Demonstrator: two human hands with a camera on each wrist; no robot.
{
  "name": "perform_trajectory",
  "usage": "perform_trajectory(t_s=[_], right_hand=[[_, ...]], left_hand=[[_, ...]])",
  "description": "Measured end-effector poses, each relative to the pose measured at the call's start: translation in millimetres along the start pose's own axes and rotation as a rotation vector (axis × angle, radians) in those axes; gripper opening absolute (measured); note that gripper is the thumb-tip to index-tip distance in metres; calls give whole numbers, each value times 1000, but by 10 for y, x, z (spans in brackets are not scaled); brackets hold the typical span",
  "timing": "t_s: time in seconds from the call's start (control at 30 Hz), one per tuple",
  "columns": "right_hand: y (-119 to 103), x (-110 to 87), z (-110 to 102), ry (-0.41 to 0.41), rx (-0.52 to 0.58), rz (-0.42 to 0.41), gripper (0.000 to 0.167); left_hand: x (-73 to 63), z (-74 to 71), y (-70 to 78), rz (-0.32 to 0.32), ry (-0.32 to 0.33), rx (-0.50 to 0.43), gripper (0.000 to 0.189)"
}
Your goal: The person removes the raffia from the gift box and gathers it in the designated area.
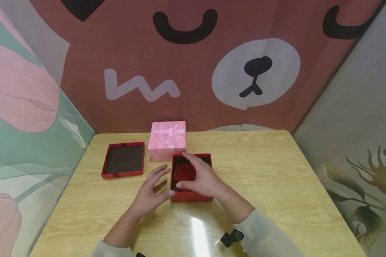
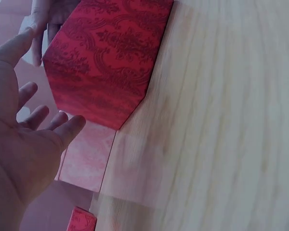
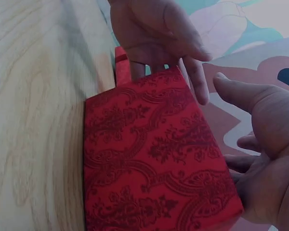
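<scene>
A red box point(image 1: 193, 197) stood on the bench point(image 1: 260, 164) within reach of both hands, its lid point(image 1: 124, 159) lying hollow-up at left, apparently to leave the top clear; a pink box point(image 1: 167, 137) sat farther back. The left hand point(image 1: 150, 196), loosely spread, held nothing; the right hand point(image 1: 204, 178), fingers parted, arched over red filling point(image 1: 184, 172), contact unclear.
</scene>
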State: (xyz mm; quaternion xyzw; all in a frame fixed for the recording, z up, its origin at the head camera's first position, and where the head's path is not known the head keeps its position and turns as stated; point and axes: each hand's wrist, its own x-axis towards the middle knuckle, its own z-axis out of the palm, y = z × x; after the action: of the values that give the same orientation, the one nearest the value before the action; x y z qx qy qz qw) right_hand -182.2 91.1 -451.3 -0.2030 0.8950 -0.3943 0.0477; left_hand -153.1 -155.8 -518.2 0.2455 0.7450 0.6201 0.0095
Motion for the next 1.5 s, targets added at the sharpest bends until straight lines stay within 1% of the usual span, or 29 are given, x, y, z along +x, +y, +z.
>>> perform_trajectory(t_s=[0.23, 0.47, 0.67, 0.77, 0.9, 1.0, 1.13, 1.3, 1.5], right_hand=[[106, 39, -46, -30, -46, -7, 102], [148, 93, -84, -85, -91, 3, 103], [169, 147, -71, -122, -185, -33, 102], [150, 169, -74, -147, -243, -35, 98], [115, 202, -74, -187, -312, -28, 95], [90, 234, -68, -225, -353, -21, 99], [67, 278, -63, -273, -395, -1, 104], [61, 342, -44, -314, -433, 8, 106], [57, 401, 24, -363, -536, 36, 106]], left_hand=[[8, 73, -18, -27, 3, 11, 69], [-3, 108, -81, -35, 15, 9, 78], [17, 152, -70, -51, 36, 11, 80], [28, 173, -62, -66, 55, 12, 80], [34, 190, -64, -101, 77, 0, 81], [36, 194, -62, -124, 85, -13, 82], [36, 199, -67, -134, 84, -25, 82], [39, 203, -71, -140, 85, -38, 82], [37, 200, -67, -151, 83, -35, 83]])
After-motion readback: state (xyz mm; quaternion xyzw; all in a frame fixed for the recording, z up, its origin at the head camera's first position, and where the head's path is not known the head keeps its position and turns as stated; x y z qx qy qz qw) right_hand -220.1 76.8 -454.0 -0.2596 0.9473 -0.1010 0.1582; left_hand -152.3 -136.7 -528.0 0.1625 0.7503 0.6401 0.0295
